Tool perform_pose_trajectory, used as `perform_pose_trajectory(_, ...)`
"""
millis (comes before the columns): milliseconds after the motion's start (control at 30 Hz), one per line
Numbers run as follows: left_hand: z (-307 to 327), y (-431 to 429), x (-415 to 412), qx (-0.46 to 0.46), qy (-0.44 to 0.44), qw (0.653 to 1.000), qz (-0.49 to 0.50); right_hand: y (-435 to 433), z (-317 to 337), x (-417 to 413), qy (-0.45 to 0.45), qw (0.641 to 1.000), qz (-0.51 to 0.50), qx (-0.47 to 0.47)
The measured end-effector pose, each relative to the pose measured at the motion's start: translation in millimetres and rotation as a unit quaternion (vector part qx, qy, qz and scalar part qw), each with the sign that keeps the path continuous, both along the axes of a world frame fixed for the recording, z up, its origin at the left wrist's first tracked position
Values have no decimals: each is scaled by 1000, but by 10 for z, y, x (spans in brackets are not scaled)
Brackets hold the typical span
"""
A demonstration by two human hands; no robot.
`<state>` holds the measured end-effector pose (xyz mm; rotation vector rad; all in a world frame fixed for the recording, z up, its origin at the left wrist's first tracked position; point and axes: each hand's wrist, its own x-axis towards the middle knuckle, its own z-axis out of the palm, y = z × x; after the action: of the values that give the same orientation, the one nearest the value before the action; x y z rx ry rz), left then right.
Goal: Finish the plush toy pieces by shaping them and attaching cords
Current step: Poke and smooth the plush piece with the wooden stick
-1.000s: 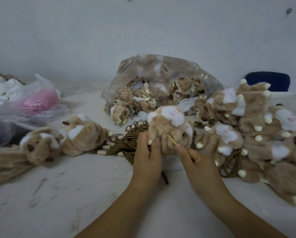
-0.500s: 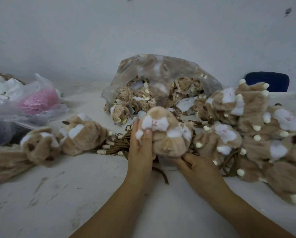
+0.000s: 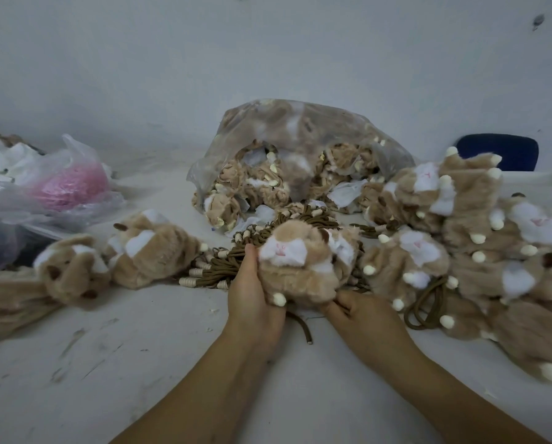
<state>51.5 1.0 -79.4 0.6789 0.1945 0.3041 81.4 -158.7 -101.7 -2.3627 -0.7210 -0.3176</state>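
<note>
Centre of frame, low: a tan plush toy with a white muzzle and pink stitched nose [image 3: 300, 270] is held just above the scuffed white table [image 3: 108, 363], face turned toward the camera. The left hand [image 3: 252, 302] grasps the toy's left side, thumb running up beside the muzzle and fingers wrapped beneath, next to a cream paw tip. The right hand [image 3: 361, 315] grasps the toy's lower right edge, fingers curled in under the fur; the fingertips are hidden. A short dark brown cord end [image 3: 303, 328] hangs from under the toy between the two hands and lies on the table. Directly behind the toy, touching it, lies a bundle of brown cords with cream ribbed beads [image 3: 223, 264]. Behind that, upper centre, a clear plastic bag stuffed with tan plush pieces [image 3: 300, 149] stands open toward the camera. Right of frame: a heap of like tan plush toys with cream paw tips [image 3: 476, 238], one with a looped brown cord [image 3: 425, 302] lying at its lower edge. Left of frame: a few more tan plush toys [image 3: 149, 248] lie in a row on the table. Upper left: a thin clear bag holding a pink mass [image 3: 69, 184]. Upper right, behind the heap: a dark blue chair back [image 3: 499, 152] against the white wall.
</note>
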Motion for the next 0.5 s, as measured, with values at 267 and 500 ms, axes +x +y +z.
perform_pose_trajectory(267,-48,-103,-2,226,0,973,38,-4,32,13,31,999,3,23)
perform_pose_trajectory(500,-75,-37,36,155,-10,981,117,-8,75,-24,23,1000,18,-2)
